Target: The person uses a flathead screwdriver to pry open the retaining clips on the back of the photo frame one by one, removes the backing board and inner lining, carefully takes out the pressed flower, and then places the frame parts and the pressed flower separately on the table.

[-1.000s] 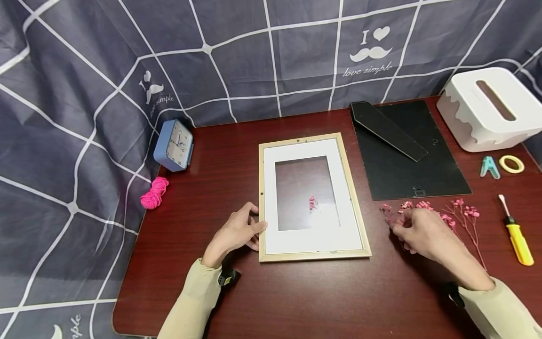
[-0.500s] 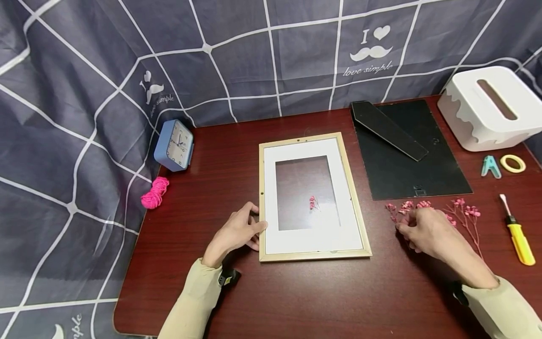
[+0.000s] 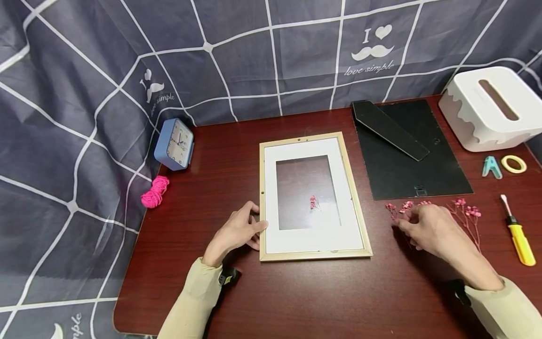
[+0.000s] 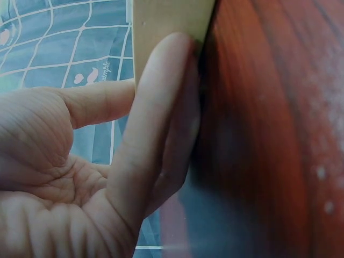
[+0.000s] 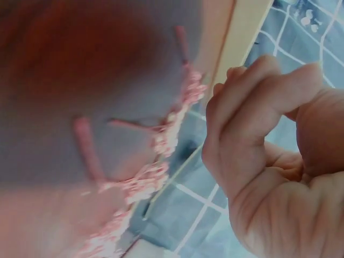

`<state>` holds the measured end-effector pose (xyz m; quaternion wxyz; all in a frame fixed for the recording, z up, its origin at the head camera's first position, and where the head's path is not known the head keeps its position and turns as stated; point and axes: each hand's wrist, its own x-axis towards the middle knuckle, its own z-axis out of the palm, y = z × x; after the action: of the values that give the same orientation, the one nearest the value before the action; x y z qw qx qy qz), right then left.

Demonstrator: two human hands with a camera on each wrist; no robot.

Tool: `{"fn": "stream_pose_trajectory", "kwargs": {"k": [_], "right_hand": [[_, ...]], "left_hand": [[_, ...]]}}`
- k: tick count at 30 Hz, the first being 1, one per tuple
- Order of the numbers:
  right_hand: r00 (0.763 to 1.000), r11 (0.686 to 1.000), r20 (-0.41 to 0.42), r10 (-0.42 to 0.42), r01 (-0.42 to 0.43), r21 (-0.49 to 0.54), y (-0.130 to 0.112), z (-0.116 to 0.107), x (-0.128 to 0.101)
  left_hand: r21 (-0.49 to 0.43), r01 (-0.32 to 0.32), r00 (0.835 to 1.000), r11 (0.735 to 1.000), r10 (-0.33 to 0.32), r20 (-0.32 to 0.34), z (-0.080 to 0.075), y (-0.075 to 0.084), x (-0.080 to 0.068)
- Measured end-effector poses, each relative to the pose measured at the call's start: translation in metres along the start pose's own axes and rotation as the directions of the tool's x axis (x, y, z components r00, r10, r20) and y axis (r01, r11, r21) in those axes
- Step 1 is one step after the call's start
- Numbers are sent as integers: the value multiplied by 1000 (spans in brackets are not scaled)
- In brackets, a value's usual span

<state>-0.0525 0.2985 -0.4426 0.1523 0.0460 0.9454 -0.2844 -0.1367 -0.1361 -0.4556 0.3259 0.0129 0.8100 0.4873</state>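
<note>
A light wooden picture frame [image 3: 315,254] with a white mat lies on the table. A small sprig of pink dried flowers [image 3: 313,202] lies in its window. My left hand [image 3: 238,228] holds the frame's left side, thumb on top and fingers against the outer edge [image 4: 161,27]. To the right of the frame, my right hand [image 3: 436,230] is low over a row of pink flower sprigs [image 3: 391,208], fingers curled, thumb and index finger together. Sprigs lie beside it in the right wrist view [image 5: 166,134]. I cannot tell whether a stem is between the fingertips.
Behind the sprigs lies a black backing board [image 3: 440,174] with its stand. Farther right are a white tissue box [image 3: 470,122], a teal clip [image 3: 491,167], a yellow ring [image 3: 514,164] and a yellow screwdriver [image 3: 521,244]. A blue clock [image 3: 173,144] and pink yarn [image 3: 155,192] stand left.
The leftmost sprig by my right hand, blurred and farther left a second ago, now lies sharp and slightly to the right. My right hand has shifted a little right; my left hand stays put.
</note>
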Motion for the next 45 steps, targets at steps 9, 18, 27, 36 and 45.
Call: {"fn": "stream_pose_trajectory", "kwargs": {"k": [9,18,27,36,45], "right_hand": [[996,995,8,-86,85,54,-50,2,8],[974,974,-24,-227,227,2,-94,13,25],[963,963,49,-264,266,-45,-123,28,49],[941,942,83,-329,333,-36,-126,50,72],[944,943,78,-321,326,-72,-95,89,112]], "left_hand": [[17,1,1000,1000,-1,-5,-2,2,-1],[37,2,1000,999,-2,0,-2,4,1],[41,4,1000,999,-4,-1,-3,3,2],[42,1,1000,999,-1,0,-2,2,1],[33,-1,1000,999,1,-6,-2,1,1]]}}
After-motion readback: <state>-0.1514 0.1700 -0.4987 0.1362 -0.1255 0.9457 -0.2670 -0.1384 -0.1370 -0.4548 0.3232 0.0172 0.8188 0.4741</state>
